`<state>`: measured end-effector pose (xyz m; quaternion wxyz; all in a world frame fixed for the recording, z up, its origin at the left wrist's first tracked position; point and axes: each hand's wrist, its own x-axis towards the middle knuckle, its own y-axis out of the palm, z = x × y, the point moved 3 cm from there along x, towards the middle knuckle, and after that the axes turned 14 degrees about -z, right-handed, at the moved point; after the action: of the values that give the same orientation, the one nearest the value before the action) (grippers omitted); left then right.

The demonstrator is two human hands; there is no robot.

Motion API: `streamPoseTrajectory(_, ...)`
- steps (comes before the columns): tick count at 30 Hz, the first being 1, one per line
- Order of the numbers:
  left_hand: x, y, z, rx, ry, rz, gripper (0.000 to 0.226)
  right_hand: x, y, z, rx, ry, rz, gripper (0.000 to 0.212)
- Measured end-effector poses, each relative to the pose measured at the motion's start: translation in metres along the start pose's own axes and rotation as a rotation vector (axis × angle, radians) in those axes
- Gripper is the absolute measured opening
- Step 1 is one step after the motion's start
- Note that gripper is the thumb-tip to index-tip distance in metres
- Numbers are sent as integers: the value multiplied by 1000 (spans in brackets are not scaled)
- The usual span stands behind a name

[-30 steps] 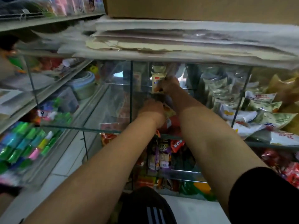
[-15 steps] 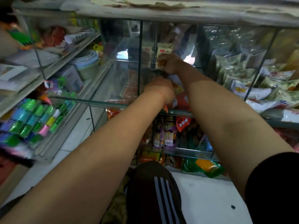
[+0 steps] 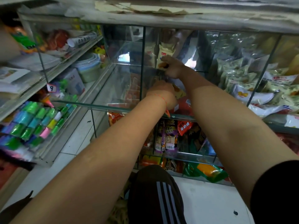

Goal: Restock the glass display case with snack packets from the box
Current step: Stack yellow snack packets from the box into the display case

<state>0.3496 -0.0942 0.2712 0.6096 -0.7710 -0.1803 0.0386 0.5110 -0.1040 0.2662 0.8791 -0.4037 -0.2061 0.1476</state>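
While a knee in dark, white-striped trousers (image 3: 157,194) fills the foreground over pale floor tiles (image 3: 205,202), a person stretches both bare arms into the upper tier of a glass display case (image 3: 142,65). Nearer the camera, the left hand (image 3: 162,94), an orange thread around its wrist, curls its fingers down over a yellowish snack packet (image 3: 179,92) lying on red packets on the glass shelf; how firmly it grips cannot be told. Just beyond and touching that area, the right hand (image 3: 172,67) closes its fingers round the lower end of a cream snack packet (image 3: 165,53), held upright toward the back of the compartment. Below the shelf, purple and red packets (image 3: 168,135) stand in a lower tier. To the right, pale bags (image 3: 252,88) are heaped behind a glass divider. On the left, rolls of coloured tape (image 3: 30,122) line an open rack.
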Motion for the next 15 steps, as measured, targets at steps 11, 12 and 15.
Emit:
streamPoseTrajectory(11, -6, -7, 1, -7, 61, 1, 69, -18, -59, 12, -214, -75, -19, 31)
streamPoseTrajectory(12, -7, -7, 0, -8, 59, 4, 69, -24, -62, 6, -199, -63, -14, 31)
streamPoseTrajectory(15, -10, -9, -2, -17, 53, 16, 69, -39, -65, 4, -153, -34, -35, 36)
